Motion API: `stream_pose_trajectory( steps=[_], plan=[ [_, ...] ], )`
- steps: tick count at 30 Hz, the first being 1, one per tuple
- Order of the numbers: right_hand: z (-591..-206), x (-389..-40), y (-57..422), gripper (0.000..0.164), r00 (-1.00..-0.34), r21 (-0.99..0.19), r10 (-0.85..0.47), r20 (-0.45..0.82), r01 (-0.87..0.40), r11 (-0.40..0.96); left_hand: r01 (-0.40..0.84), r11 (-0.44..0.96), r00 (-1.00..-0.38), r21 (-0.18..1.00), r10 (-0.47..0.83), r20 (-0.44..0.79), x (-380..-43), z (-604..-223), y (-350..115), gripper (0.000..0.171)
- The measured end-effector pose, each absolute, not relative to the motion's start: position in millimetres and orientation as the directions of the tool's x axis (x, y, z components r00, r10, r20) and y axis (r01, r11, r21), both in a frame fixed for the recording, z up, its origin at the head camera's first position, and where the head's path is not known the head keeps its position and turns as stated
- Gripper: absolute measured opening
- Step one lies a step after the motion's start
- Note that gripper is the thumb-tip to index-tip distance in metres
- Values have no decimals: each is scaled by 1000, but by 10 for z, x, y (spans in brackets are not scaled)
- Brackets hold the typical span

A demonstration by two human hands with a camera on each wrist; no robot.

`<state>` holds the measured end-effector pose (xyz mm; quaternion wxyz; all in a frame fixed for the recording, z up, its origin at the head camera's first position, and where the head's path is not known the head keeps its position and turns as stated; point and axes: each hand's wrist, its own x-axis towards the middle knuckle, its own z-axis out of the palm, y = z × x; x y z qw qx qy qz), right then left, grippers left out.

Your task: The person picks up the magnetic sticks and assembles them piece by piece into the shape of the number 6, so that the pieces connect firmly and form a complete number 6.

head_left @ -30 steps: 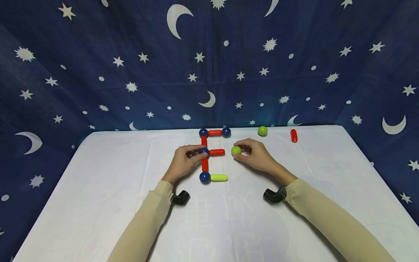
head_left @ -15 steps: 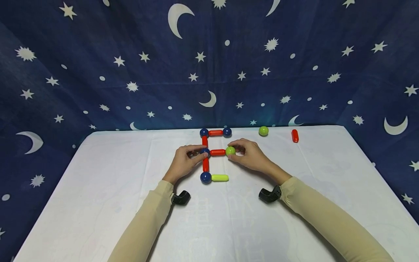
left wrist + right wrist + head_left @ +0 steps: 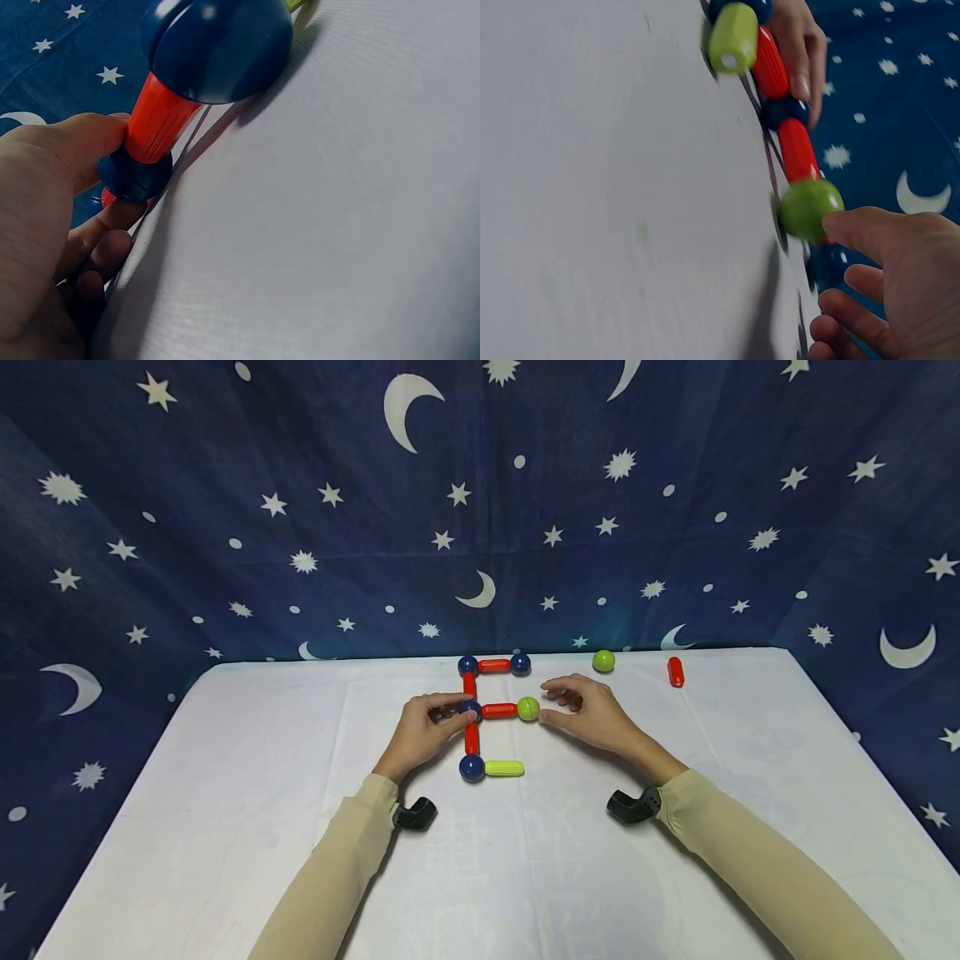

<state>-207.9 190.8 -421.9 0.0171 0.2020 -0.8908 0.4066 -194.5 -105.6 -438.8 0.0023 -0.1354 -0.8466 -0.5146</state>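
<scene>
Red rods and dark blue balls form an E-like figure flat on the table. My left hand (image 3: 423,727) pinches its middle blue ball (image 3: 135,178) between thumb and fingers. From that ball a red rod (image 3: 499,711) points right, ending in a green ball (image 3: 528,708). Just right of the green ball is my right hand (image 3: 588,714), fingers spread apart and holding nothing; its thumb overlaps the ball in the right wrist view. A yellow-green rod (image 3: 504,768) extends from the lower blue ball (image 3: 472,767). The top arm is a red rod (image 3: 493,666) between two blue balls.
Toward the back right of the white table (image 3: 225,827) lie a loose green ball (image 3: 603,661) and a loose red rod (image 3: 676,672). A dark blue curtain (image 3: 337,577) with stars and moons hangs behind the far edge.
My right hand moved the green ball left onto the end of the middle red rod, then let go and drew slightly back right. My left hand stayed on the middle blue ball.
</scene>
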Motion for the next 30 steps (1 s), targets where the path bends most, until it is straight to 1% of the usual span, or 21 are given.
stream_pose_trajectory(
  steps=[9, 15, 18, 24, 30],
  plan=[
    [-4177, -2109, 2385, 39, -948, -685, -215, 234, -317, 656, 239, 442, -962, 865, 231, 148, -1953, -4399, -1060, 31],
    [-4132, -2121, 2747, 35, -938, -635, -156, 309, -325, 700, 234, 438, -963, 868, 229, 145, -1956, -4408, -1061, 31],
    [-4104, -2136, 2911, 34, -933, -606, -110, 342, -308, 733, 240, 437, -961, 867, 233, 149, -1960, -4408, -1055, 31],
    [-4055, -2163, 3171, 35, -940, -595, -34, 339, -242, 767, 242, 432, -960, 869, 236, 151, -1959, -4411, -1057, 31],
    [-4041, -2186, 3302, 38, -950, -595, 11, 311, -186, 782, 249, 437, -959, 865, 238, 156, -1958, -4416, -1065, 31]
  ],
)
